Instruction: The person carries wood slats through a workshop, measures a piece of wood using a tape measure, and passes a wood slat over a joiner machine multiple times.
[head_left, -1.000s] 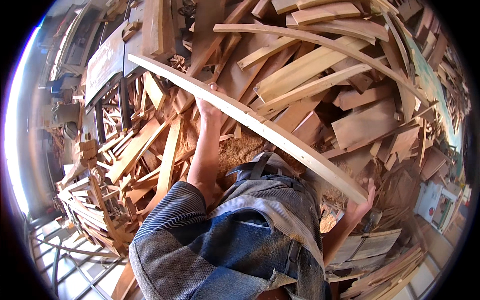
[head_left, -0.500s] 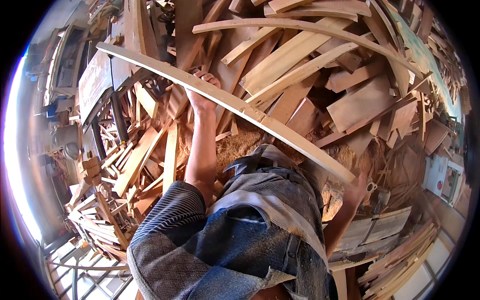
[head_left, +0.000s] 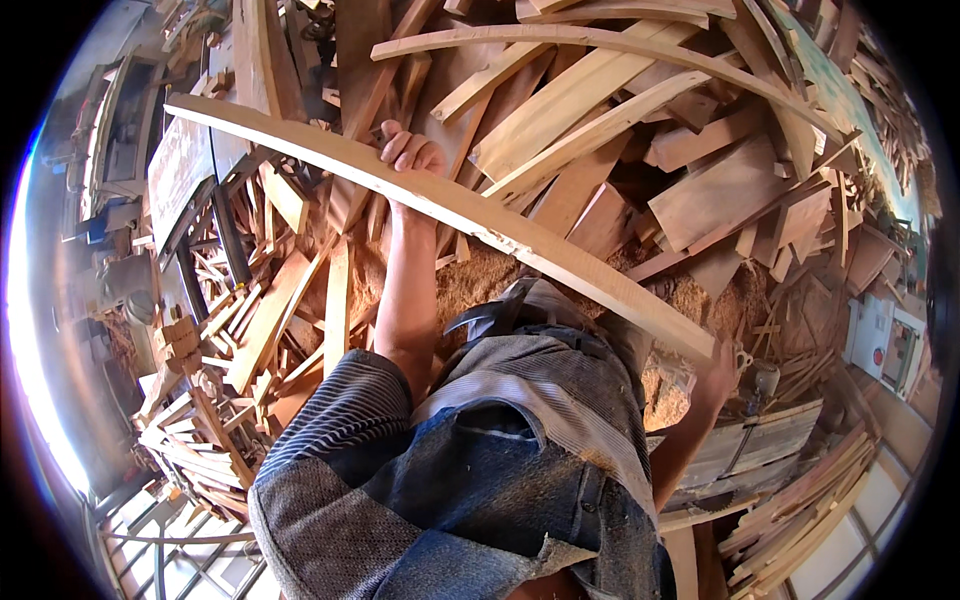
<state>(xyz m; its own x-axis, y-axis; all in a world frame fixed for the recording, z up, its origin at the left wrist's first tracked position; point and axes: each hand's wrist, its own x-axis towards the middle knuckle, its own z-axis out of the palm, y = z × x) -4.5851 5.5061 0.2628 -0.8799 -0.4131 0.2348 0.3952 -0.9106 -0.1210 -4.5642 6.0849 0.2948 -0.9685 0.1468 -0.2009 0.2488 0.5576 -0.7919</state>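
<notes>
A long pale board (head_left: 520, 237) slants above piled wood offcuts (head_left: 720, 195)
The left hand (head_left: 414, 154) clamps it left of centre, fingers over the far edge; the right hand (head_left: 714, 374) meets its right end, grip unclear.

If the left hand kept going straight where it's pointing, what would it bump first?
Following the forearm, the left hand would probably bump the wood pile beyond the board it holds; depth is unclear.

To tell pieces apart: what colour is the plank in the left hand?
The plank is pale yellowish tan; best seen in the head view.
</notes>
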